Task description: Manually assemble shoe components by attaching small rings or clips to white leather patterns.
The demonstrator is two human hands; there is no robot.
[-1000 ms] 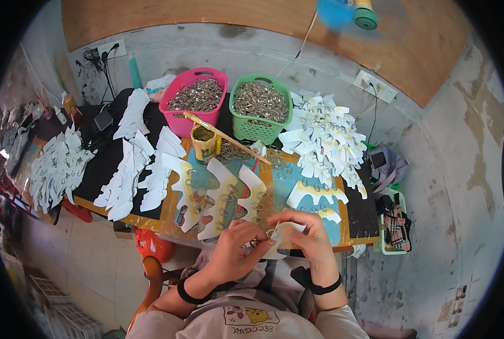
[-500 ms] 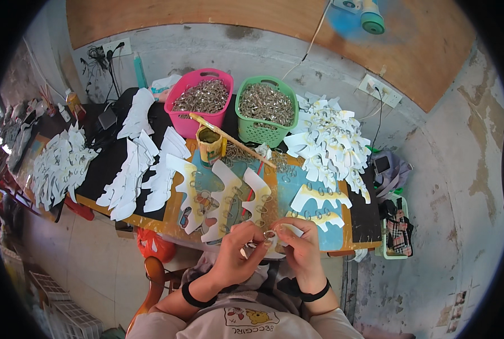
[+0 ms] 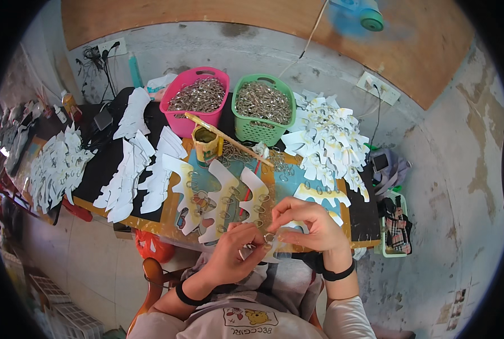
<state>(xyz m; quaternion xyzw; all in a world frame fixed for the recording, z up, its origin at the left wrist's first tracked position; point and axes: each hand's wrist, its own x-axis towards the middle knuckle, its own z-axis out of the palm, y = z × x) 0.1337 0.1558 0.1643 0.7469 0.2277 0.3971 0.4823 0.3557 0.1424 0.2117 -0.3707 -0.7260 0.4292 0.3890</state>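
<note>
In front of my body, my left hand (image 3: 236, 252) is closed on a small white scalloped piece (image 3: 275, 254). A metal ring (image 3: 269, 238) shows at that piece's edge, beside my left fingertips. My right hand (image 3: 309, 222) bends over the same piece from the right, its thumb and fingers pinched at the upper edge; the exact grip is partly hidden. Just beyond my hands lie several white scalloped strips (image 3: 223, 195) with yellowish glue and metal rings along their edges. More such strips (image 3: 322, 195) lie to the right, one partly behind my right hand.
A pink basket (image 3: 177, 123) and a green basket (image 3: 257, 131) full of metal rings stand at the back. A brush (image 3: 229, 139) rests across a glue can (image 3: 205, 148). Stacks of white pieces (image 3: 125, 181) lie left; a ringed heap (image 3: 334, 135) lies right.
My right hand has risen and shifted right, its wrist swinging outward and its fingers now over the piece's top. The left hand stays near the same place, still holding the piece.
</note>
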